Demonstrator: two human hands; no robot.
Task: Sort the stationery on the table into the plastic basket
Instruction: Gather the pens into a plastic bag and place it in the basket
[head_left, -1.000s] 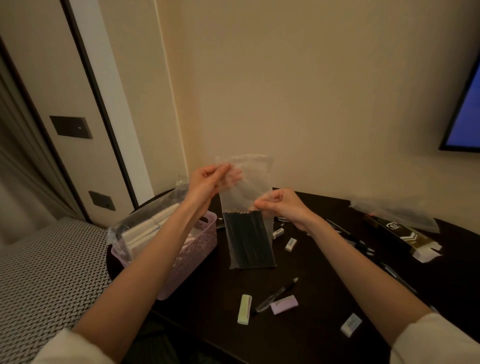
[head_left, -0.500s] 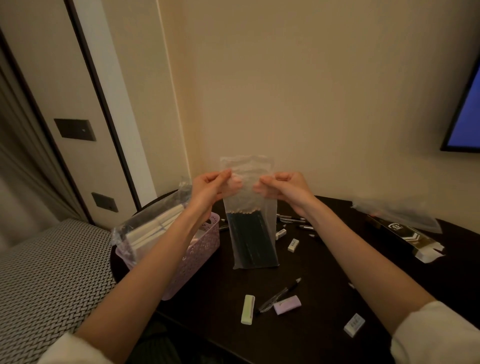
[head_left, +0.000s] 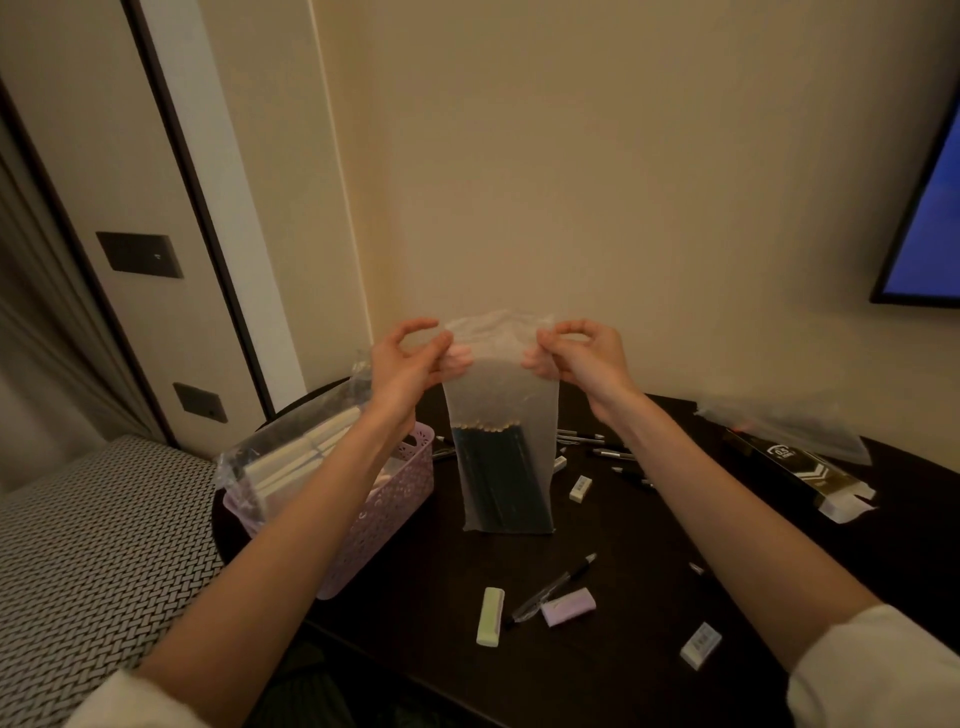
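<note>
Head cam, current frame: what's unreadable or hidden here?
- Lilac plastic basket: its contents are hidden by the left forearm and a clear bag of white sticks.
- Black carton: print too small, half under a clear plastic sheet.
- Wall screen: cut by the right edge.

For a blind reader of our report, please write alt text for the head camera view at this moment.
Two bare hands, left hand and right hand, pinch the top of a clear bag of dark pencils held upright above a dark table. A pink plastic basket stands at left; erasers and pens lie scattered on the table.
</note>
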